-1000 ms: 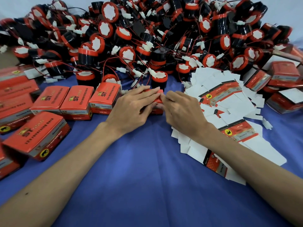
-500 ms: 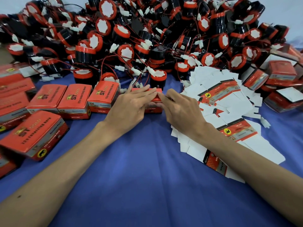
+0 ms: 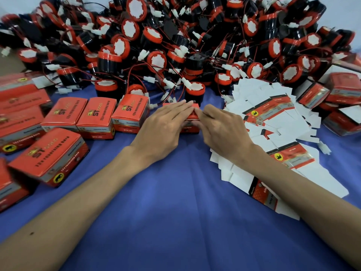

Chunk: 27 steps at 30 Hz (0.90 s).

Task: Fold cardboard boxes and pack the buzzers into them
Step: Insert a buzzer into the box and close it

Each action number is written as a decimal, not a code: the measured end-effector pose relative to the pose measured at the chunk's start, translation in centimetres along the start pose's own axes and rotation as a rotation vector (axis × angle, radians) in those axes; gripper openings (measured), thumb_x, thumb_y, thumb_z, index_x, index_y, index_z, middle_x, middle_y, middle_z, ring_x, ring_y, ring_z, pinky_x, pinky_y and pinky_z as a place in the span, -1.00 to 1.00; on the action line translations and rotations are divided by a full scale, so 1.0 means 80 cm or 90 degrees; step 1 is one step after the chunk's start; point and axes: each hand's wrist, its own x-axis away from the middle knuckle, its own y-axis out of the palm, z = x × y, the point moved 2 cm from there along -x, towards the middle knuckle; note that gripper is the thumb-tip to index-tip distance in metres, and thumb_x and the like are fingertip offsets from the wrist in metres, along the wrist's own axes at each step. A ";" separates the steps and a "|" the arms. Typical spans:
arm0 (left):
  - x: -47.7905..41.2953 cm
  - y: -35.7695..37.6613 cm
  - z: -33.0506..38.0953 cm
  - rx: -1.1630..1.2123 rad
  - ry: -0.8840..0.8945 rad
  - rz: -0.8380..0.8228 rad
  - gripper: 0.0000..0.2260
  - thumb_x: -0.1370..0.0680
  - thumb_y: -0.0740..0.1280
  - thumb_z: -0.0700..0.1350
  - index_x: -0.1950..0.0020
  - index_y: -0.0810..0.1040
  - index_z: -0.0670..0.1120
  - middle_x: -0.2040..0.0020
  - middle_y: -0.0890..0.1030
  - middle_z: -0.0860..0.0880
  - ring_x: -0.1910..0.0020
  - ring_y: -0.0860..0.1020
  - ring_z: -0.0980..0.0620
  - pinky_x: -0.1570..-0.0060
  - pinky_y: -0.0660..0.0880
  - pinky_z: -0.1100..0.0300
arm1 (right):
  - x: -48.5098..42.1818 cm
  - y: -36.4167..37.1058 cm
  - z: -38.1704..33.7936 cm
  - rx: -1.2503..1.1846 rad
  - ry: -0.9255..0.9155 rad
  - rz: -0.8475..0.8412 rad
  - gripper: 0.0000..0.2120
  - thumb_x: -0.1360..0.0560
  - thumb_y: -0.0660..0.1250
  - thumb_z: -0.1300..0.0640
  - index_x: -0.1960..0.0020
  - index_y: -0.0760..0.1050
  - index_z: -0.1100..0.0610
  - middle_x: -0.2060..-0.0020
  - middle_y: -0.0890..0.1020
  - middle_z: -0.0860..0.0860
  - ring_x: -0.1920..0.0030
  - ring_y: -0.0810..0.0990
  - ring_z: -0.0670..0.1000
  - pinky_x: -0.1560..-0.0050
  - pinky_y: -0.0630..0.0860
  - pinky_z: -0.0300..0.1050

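fingers (image 3: 176,106) of left hand (image 3: 164,127) flat atop small red cardboard box (image 3: 192,116), those of right hand (image 3: 222,131) curled round its right end; long axis crosswise.

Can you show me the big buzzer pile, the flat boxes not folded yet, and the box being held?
buzzer pile (image 3: 155,61): head view, white face of one buzzer.
flat boxes (image 3: 289,132): head view, white card panel.
held box (image 3: 192,116): head view, red top edge.
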 end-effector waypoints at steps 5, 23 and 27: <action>0.000 -0.004 -0.013 0.095 -0.057 0.040 -0.67 -0.54 0.38 -0.21 -0.30 0.54 -0.22 -0.28 0.56 -0.12 -0.31 0.49 -0.11 -0.41 0.30 0.04 | 0.005 0.005 0.003 -0.132 0.055 0.005 -0.71 -0.53 0.32 0.15 -0.14 0.60 0.31 0.17 0.60 0.19 0.36 0.57 0.16 0.51 0.53 0.01; 0.002 -0.013 -0.011 0.055 0.002 0.155 -0.93 -0.48 0.43 -0.32 0.09 0.70 -0.25 0.11 0.70 -0.16 0.11 0.68 -0.15 0.13 0.61 -0.06 | 0.004 0.009 0.006 -0.118 -0.045 0.119 -0.90 -0.39 0.44 0.46 0.13 0.66 0.33 0.25 0.66 0.18 0.31 0.62 0.17 0.39 0.58 -0.03; 0.001 -0.014 -0.010 0.038 0.017 0.167 -0.90 -0.50 0.37 -0.30 0.11 0.69 -0.25 0.14 0.70 -0.15 0.15 0.67 -0.15 0.22 0.60 -0.04 | 0.001 0.004 0.002 -0.111 -0.063 0.102 -0.93 -0.42 0.41 0.45 0.18 0.64 0.34 0.29 0.64 0.18 0.37 0.57 0.18 0.35 0.58 -0.03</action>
